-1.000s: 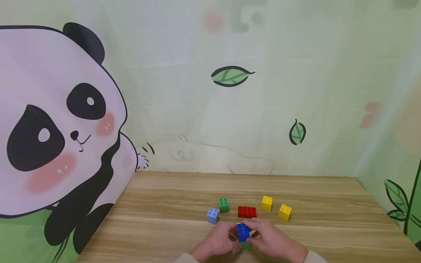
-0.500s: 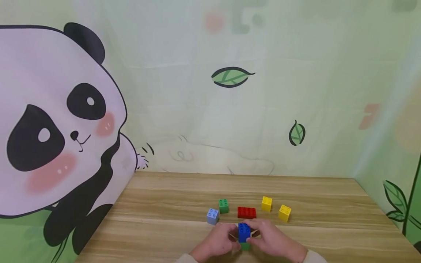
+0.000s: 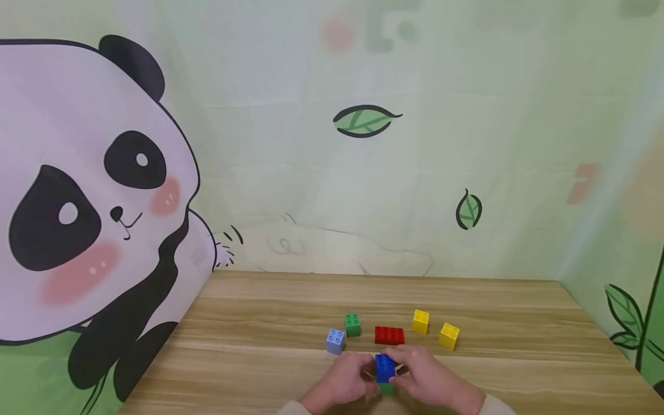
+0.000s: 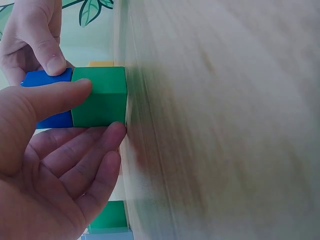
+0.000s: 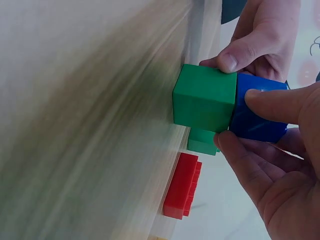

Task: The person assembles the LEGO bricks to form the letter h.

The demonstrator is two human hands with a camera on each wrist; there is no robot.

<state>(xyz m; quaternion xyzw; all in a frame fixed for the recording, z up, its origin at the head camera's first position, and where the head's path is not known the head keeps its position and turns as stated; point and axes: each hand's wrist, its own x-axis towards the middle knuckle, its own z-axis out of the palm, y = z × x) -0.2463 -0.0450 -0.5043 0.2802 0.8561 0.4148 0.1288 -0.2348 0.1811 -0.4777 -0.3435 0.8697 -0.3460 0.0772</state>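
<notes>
Close to the table's front, a dark blue toy building brick (image 3: 385, 368) stands on a green brick (image 3: 386, 389). Only a thin seam shows between them in both wrist views. My left hand (image 3: 344, 377) holds the green brick low down, its thumb on one face and fingertips at the opposite lower edge (image 4: 100, 107). From the other side my right hand (image 3: 430, 377) pinches the blue brick (image 5: 260, 117) between thumb and fingers. The green brick's base meets the wooden tabletop or sits very near it; I cannot tell which.
Beyond my hands lie a light blue brick (image 3: 335, 341), a second green brick (image 3: 353, 325), a longer red brick (image 3: 389, 335) and two yellow bricks, one farther back (image 3: 421, 321) and one to the right (image 3: 449, 336). A panda-printed cloth (image 3: 290, 173) rises behind the wooden table (image 3: 259, 328).
The blue brick has shifted very slightly right and its top sits a touch lower. Both hands keep their places, and the loose bricks have not moved.
</notes>
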